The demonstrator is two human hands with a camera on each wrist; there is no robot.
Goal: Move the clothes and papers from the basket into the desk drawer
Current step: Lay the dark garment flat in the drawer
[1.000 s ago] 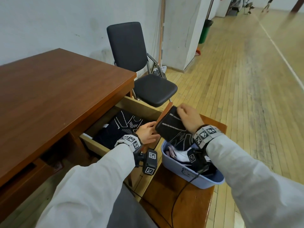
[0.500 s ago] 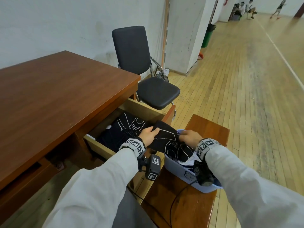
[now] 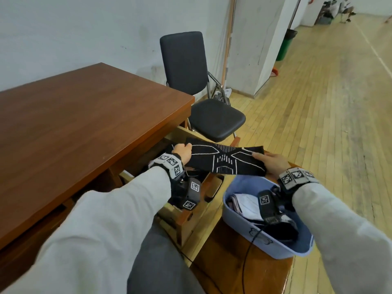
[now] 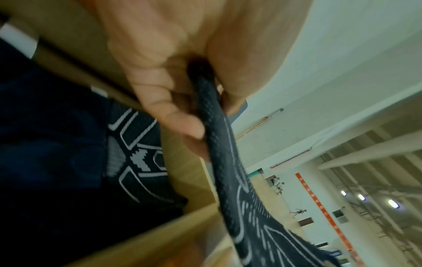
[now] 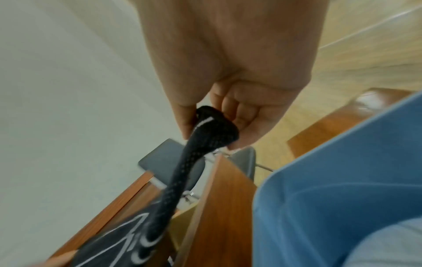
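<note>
A black garment with white line patterns (image 3: 224, 159) is stretched flat between both hands, above the open desk drawer (image 3: 178, 132) and the blue basket (image 3: 273, 248). My left hand (image 3: 182, 152) grips its left end (image 4: 214, 126) over the drawer. My right hand (image 3: 270, 163) pinches its right end (image 5: 212, 130) beyond the basket's far rim. A similar black patterned garment (image 4: 139, 162) lies in the drawer. White papers or cloth (image 3: 246, 205) and a dark item remain in the basket, partly hidden by the right wrist camera.
The brown desk (image 3: 74, 128) fills the left. A black chair (image 3: 203, 102) stands just beyond the drawer. The basket sits on a low wooden stand (image 3: 233, 270). A cable (image 3: 248, 251) trails over the basket front. Wooden floor spreads to the right.
The garment came up out of the basket and was pulled out flat between both hands. My left hand moved left over the drawer; my right hand moved right and up.
</note>
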